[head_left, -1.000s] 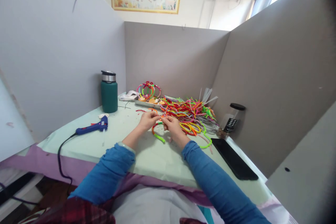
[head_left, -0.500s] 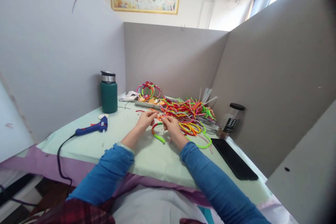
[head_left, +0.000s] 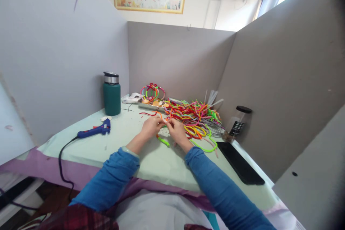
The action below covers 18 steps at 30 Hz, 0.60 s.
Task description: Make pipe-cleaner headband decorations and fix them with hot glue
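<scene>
Left hand: here I am with the left hand (head_left: 151, 128), fingertips pinched on what looks like an orange strip (head_left: 159, 114).
Right hand: the right hand (head_left: 176, 131) meets it, thumb and finger pressed together at the strip's other side; exact grip hidden.
Strip: up between the fingertips, mid-table, bent, its joining unclear.
Progress: formed rings (head_left: 157, 93) at the tray (head_left: 151, 107); I judge the strip in hand unfinished, with a heap of loose strips (head_left: 191, 111) unformed.
Green piece: the curved green piece (head_left: 164, 142) lies just below the hands.
Room: bare cloth (head_left: 151, 165) nearer me; glue gun (head_left: 93, 131) well left, black slab (head_left: 239, 163) by the right edge.
</scene>
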Each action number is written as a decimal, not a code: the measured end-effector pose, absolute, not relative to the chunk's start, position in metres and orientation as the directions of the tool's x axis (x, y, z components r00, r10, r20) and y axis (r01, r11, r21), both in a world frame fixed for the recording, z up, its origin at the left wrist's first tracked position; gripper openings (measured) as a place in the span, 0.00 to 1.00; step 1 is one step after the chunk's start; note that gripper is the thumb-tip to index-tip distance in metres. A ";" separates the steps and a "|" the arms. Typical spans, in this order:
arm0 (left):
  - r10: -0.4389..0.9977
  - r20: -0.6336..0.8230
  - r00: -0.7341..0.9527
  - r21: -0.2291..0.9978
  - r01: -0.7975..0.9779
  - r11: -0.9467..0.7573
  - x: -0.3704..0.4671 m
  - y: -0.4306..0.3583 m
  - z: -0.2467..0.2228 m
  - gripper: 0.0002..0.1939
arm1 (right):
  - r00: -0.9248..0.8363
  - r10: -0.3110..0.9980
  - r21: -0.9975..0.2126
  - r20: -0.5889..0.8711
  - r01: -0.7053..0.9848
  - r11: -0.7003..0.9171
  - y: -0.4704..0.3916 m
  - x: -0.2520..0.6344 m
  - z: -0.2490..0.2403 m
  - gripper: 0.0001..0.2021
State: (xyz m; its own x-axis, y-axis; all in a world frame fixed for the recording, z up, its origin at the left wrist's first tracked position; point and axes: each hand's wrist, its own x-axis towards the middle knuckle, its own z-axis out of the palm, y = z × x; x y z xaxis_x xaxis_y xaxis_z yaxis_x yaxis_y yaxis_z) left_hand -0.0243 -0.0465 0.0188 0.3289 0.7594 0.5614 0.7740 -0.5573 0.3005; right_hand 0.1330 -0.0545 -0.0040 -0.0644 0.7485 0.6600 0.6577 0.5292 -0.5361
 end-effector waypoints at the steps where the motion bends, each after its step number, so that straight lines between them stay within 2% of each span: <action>1: 0.762 0.557 0.329 0.296 0.780 -0.552 -0.024 -0.047 0.019 0.10 | -0.066 0.749 -0.532 0.659 0.662 0.527 -0.055 0.134 -0.004 0.10; 14: 0.825 0.487 0.287 0.329 0.814 -0.478 -0.022 -0.048 0.020 0.10 | -0.095 0.723 -0.468 0.684 0.703 0.536 -0.054 0.134 -0.003 0.09; 18: 0.809 0.526 0.264 0.391 0.769 -0.505 -0.022 -0.046 0.020 0.10 | -0.052 0.728 -0.543 0.684 0.630 0.555 -0.053 0.133 -0.002 0.08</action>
State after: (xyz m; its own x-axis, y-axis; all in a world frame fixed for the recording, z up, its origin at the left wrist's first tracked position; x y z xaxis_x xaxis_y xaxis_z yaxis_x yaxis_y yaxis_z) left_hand -0.0216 -0.0461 0.0201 0.2639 0.8087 0.5257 0.7694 -0.5052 0.3909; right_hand 0.1332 -0.0527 -0.0021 -0.0524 0.7279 0.6837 0.6305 0.5551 -0.5426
